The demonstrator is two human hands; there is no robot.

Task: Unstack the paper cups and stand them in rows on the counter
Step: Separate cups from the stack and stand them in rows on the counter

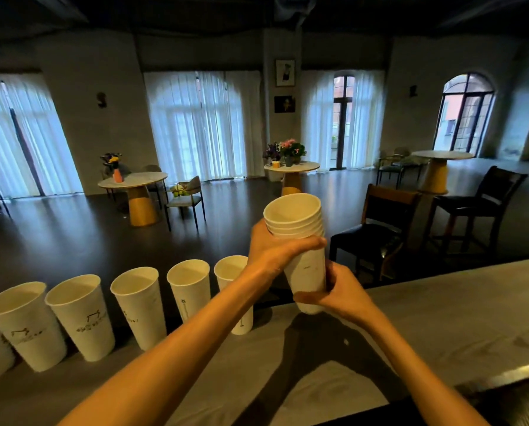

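A stack of white paper cups [300, 238] is held upright above the grey counter [441, 318], several rims showing at its top. My left hand [275, 250] wraps around the stack just under those rims. My right hand [340, 293] grips the bottom of the stack. A row of several single white paper cups [137, 305] stands along the counter's far edge to the left, open ends up. My left forearm hides part of the rightmost cup [232, 272].
Beyond the counter is a dark floor with two dark chairs [383, 229] close behind it. Round tables with yellow bases [137, 192] and flowers stand farther back. A metal edge [503, 375] sits at the lower right.
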